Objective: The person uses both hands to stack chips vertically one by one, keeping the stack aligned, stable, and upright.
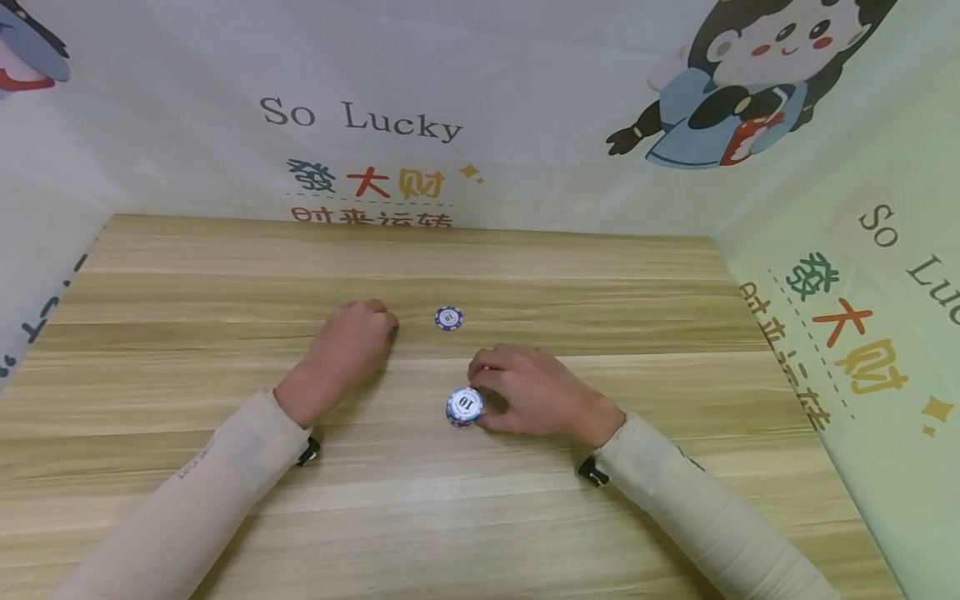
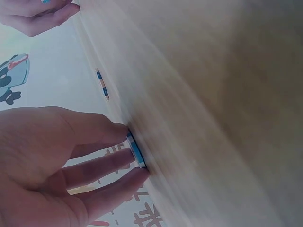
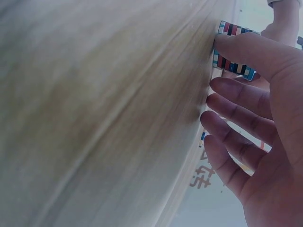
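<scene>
My left hand (image 1: 341, 358) pinches a light-blue poker chip (image 2: 136, 150) between thumb and fingertips, with the chip low against the wooden table. From above, the hand hides most of that chip. To the right in the head view stands an upright stack of poker chips (image 1: 465, 406), with a white and blue chip marked 10 on top. My right hand (image 1: 536, 392) holds this stack by its side with thumb and forefinger. In the right wrist view, the thumb crosses the stack's striped side (image 3: 230, 65) and the other fingers spread beside it.
A single dark-blue and white chip (image 1: 448, 317) lies flat on the wooden table (image 1: 600, 292) between and beyond the hands. Printed cloth walls (image 1: 525, 100) with cartoon figures and lettering enclose the table at the back and sides.
</scene>
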{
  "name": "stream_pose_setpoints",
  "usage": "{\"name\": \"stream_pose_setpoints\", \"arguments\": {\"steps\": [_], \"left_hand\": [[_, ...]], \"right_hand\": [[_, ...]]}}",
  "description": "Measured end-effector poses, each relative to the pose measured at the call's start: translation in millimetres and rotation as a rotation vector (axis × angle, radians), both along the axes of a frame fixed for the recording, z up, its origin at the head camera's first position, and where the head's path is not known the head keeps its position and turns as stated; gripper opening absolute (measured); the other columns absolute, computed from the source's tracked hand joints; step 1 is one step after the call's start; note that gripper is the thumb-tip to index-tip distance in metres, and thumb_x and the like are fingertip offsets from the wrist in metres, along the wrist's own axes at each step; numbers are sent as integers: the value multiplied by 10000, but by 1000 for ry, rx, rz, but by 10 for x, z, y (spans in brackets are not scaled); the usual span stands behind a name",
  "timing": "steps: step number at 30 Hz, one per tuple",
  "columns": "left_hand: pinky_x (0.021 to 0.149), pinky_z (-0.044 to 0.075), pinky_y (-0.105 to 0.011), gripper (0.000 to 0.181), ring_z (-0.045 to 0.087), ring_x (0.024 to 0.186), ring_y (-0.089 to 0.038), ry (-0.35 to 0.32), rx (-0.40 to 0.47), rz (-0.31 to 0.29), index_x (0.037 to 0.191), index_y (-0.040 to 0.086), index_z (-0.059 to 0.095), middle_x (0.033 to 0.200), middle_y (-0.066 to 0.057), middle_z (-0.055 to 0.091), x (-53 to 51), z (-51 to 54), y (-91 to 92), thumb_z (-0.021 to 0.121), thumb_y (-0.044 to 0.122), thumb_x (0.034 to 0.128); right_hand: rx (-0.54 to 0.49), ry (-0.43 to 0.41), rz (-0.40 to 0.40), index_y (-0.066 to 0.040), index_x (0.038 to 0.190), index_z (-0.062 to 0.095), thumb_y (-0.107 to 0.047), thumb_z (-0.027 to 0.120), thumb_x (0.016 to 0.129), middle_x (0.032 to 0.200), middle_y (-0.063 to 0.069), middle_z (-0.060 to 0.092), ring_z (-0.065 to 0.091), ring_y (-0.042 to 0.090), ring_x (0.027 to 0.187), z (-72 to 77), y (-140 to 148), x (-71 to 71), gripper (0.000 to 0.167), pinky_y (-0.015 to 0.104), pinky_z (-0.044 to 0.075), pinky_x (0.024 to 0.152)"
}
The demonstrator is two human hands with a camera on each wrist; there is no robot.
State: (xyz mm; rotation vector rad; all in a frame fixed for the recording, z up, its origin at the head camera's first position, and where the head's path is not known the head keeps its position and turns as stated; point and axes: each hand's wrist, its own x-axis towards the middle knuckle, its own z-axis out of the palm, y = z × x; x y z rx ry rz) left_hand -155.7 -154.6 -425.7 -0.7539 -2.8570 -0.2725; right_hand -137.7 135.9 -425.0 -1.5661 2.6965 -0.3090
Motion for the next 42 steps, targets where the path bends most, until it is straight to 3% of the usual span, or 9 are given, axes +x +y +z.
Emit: {"name": "stream_pose_setpoints", "arguments": {"steps": [4, 9, 14, 20, 24, 31, 36, 42], "left_hand": [[777, 645, -532, 119, 722, 838, -421, -24, 0, 21, 981, -78, 785, 995, -263, 731, 13, 1, 1, 672, -70, 945], [776, 652, -524, 211, 694, 855, -438, -69, 15, 51, 1108, -102, 766, 1103, -309, 710, 39, -5, 1, 679, -15, 936], [782, 642, -537, 226, 677, 861, -441, -77, 13, 51, 1116, -99, 755, 1105, -311, 700, 68, -9, 5, 676, 1, 929], [891, 613, -586, 241, 679, 963, -467, -101, 13, 54, 1129, -88, 751, 1131, -306, 694, 101, 15, 25, 678, 47, 944], [898, 611, -579, 251, 690, 950, -446, -70, 22, 27, 1120, -97, 745, 1094, -297, 700, 136, 33, 52, 690, 77, 948], [747, 626, -510, 275, 668, 833, -398, -23, 51, -20, 1137, -79, 739, 1060, -274, 684, 215, 46, 133, 711, 106, 935], [745, 612, -492, 238, 658, 808, -362, 17, 56, -66, 1090, -42, 733, 1012, -226, 669, 263, 57, 196, 744, 133, 929], [761, 607, -491, 237, 653, 826, -344, 14, 95, -98, 1088, -14, 732, 1010, -193, 661, 334, 85, 284, 755, 164, 932]], "right_hand": [[-2, -1, -1, -84, 1117, 810, -341, 877, 911, 1189, 13, 729, 690, 165, 1006, 0, -1, 1, 336, 331, 612, 827], [10, -2, -5, -82, 1128, 809, -351, 877, 915, 1200, 18, 729, 691, 171, 1019, 9, -2, 4, 350, 338, 615, 835], [27, -2, -10, -86, 1138, 811, -363, 877, 918, 1214, 15, 729, 694, 168, 1030, 6, -2, 10, 360, 337, 616, 838], [33, -7, -14, -86, 1141, 810, -366, 871, 924, 1218, 15, 727, 694, 170, 1034, -5, -1, 9, 359, 338, 615, 846], [31, -11, -14, -86, 1141, 811, -366, 870, 924, 1217, 16, 727, 694, 173, 1034, -1, 0, 7, 359, 343, 616, 847], [35, -15, -15, -86, 1152, 811, -371, 862, 928, 1225, 16, 726, 696, 176, 1050, 0, -2, 2, 366, 345, 619, 854], [33, -10, -12, -83, 1149, 810, -369, 863, 927, 1221, 19, 727, 698, 175, 1046, -9, 3, -1, 366, 338, 619, 854], [23, -3, -6, -82, 1141, 811, -366, 866, 924, 1211, 18, 728, 700, 171, 1031, -20, -1, -11, 361, 336, 619, 838]]}}
